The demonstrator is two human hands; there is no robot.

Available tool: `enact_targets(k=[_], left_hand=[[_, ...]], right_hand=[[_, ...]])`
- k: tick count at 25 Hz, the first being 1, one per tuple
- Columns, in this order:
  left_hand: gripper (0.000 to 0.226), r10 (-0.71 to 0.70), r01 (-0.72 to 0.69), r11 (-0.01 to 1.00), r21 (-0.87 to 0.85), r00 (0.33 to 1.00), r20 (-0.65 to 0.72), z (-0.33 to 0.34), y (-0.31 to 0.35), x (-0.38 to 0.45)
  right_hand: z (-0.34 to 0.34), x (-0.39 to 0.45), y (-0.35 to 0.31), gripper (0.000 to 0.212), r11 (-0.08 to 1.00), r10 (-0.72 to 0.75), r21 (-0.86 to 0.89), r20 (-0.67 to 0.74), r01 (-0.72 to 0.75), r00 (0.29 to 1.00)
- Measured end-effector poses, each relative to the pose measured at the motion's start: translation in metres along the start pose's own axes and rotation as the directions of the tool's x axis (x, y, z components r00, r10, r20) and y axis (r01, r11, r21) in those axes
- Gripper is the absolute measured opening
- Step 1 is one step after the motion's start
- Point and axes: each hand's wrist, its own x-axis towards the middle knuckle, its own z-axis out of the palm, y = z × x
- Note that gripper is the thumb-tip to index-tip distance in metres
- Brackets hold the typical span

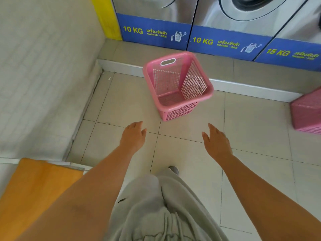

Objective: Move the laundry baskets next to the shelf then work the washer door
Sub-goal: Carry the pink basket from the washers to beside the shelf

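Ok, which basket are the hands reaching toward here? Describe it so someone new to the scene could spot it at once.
Start at the row of steel washers with blue labels along the far wall. On the tiled floor before the two 10 KG machines stands an upright, empty pink plastic mesh basket, just ahead of the open left hand and right hand. The other pink basket, cut off at the right edge, lies tipped.

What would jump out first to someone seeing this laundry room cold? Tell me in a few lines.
The pink laundry basket stands out first: empty, upright on the pale tiled floor, just before the step below the washers. Behind it runs a blue band with yellow "10 KG" and "15 KG" labels across the steel machines. Nearer the camera, the left hand and right hand reach toward the basket, open and empty, and a second pink basket pokes in at the right edge.
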Motion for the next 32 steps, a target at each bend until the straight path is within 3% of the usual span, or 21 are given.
enact_targets(k=[10,18,22,26,32], left_hand=[[0.048,-0.068,0.069,0.997,-0.027,0.997,0.033,-0.021,0.065,0.198],[0.046,-0.245,0.248,0.964,-0.092,0.968,0.047,-0.031,0.101,0.326],[0.055,-0.387,0.383,0.913,-0.140,0.922,0.002,-0.009,0.104,0.377],[0.058,-0.538,0.538,0.825,-0.172,0.842,0.050,0.036,0.104,0.407],[0.065,-0.652,0.645,0.737,-0.203,0.757,0.040,0.102,0.080,0.440]], right_hand=[[-0.046,0.220,-0.008,0.058,1.000,0.025,-0.012,0.030,-0.024,0.999],[-0.052,0.361,-0.003,0.059,1.000,0.017,0.019,0.035,-0.018,0.999],[-0.039,0.438,0.009,0.060,1.000,-0.005,-0.011,0.097,0.006,0.995],[-0.012,0.499,0.027,0.065,0.997,-0.065,-0.037,0.170,0.072,0.983],[0.035,0.562,0.048,0.074,0.991,-0.110,-0.057,0.193,0.123,0.975]])
